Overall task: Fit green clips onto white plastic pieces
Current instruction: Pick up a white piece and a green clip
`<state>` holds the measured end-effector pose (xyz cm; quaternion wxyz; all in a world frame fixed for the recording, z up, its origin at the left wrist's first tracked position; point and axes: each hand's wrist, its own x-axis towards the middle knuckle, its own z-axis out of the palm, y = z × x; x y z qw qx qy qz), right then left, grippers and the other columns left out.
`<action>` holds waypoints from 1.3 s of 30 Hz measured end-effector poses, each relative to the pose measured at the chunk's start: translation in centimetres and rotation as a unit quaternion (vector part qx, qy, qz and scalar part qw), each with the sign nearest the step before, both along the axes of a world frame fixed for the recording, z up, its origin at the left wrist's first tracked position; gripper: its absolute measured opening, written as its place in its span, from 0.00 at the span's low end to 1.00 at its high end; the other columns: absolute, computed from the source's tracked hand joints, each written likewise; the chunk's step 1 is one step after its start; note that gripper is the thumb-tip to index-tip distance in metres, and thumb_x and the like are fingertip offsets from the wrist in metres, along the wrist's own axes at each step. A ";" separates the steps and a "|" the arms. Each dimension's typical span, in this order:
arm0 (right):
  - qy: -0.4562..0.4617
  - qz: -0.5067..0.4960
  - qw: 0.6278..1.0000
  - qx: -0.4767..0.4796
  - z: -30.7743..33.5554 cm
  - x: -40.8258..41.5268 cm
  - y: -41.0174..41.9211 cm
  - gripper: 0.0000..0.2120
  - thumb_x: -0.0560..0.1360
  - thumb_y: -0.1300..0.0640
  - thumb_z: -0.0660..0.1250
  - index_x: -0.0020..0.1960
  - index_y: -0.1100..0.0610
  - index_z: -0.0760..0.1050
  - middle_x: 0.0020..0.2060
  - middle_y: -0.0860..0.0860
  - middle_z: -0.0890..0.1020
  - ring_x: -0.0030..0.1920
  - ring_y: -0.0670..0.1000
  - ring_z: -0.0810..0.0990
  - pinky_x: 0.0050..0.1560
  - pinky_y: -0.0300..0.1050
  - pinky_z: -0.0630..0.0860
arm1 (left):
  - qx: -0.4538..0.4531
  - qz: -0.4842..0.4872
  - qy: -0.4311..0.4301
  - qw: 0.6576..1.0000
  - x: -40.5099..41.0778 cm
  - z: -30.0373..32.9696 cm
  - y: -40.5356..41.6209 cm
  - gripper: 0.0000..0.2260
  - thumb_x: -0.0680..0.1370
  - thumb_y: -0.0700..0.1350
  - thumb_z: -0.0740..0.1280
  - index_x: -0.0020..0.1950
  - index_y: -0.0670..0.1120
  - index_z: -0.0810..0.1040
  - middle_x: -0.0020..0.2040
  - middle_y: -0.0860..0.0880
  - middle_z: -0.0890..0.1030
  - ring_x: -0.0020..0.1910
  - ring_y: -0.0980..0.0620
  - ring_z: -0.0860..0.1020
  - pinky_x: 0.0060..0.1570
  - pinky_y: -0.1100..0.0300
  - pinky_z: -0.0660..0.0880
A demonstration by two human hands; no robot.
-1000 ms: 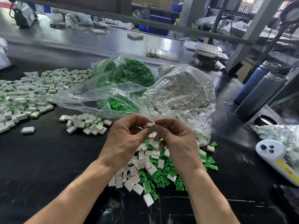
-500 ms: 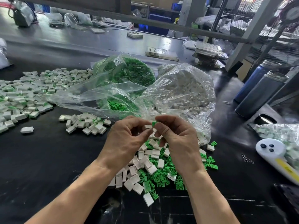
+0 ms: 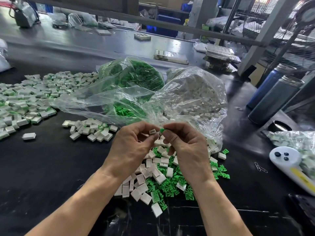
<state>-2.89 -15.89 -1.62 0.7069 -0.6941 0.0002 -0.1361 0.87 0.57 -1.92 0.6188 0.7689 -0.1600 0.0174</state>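
Observation:
My left hand (image 3: 131, 150) pinches a small white plastic piece (image 3: 152, 131) between thumb and fingertips, its open side facing up. My right hand (image 3: 185, 149) pinches a green clip (image 3: 161, 130) just to the right of that piece, a small gap between them. Both hands hover above a mixed pile of loose white pieces and green clips (image 3: 163, 178) on the black table (image 3: 42, 176). Behind the hands lie a clear bag of green clips (image 3: 134, 79) and a clear bag of white pieces (image 3: 197, 92).
A wide spread of fitted pieces (image 3: 29, 99) covers the left of the table, with a smaller heap (image 3: 90, 128) nearer. Two metal bottles (image 3: 274, 97) stand at the right. A white controller (image 3: 289, 164), a paperclip (image 3: 260, 167) and another bagged lot (image 3: 296, 140) lie at the right edge.
The two hands have drawn slightly apart, so the white piece and the green clip now show separately between the fingertips. The view has shifted a little.

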 end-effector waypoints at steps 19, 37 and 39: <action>0.006 -0.009 0.994 -0.109 0.2 -0.1 0.0 0.08 0.78 0.62 0.74 0.50 0.49 0.83 0.44 0.46 0.87 0.43 0.45 0.84 0.43 0.38 0.78 | 0.016 -0.007 0.012 1.000 0.1 0.0 -0.1 0.06 0.77 0.44 0.76 0.52 0.53 0.85 0.44 0.57 0.86 0.44 0.59 0.84 0.44 0.69 0.78; 0.044 -0.018 0.990 -0.134 0.1 0.0 -0.2 0.06 0.76 0.60 0.76 0.46 0.50 0.85 0.37 0.46 0.86 0.36 0.46 0.83 0.36 0.41 0.82 | 0.043 -0.030 -0.016 0.998 0.4 -0.2 0.5 0.10 0.78 0.40 0.74 0.48 0.58 0.85 0.43 0.59 0.86 0.43 0.60 0.83 0.43 0.67 0.79; 0.037 -0.029 0.987 -0.153 0.0 0.0 -0.2 0.07 0.75 0.61 0.76 0.45 0.48 0.85 0.37 0.46 0.86 0.36 0.46 0.84 0.38 0.44 0.83 | 0.052 -0.032 -0.020 0.998 0.4 -0.1 0.5 0.10 0.78 0.39 0.74 0.48 0.56 0.86 0.43 0.58 0.86 0.43 0.60 0.83 0.43 0.65 0.79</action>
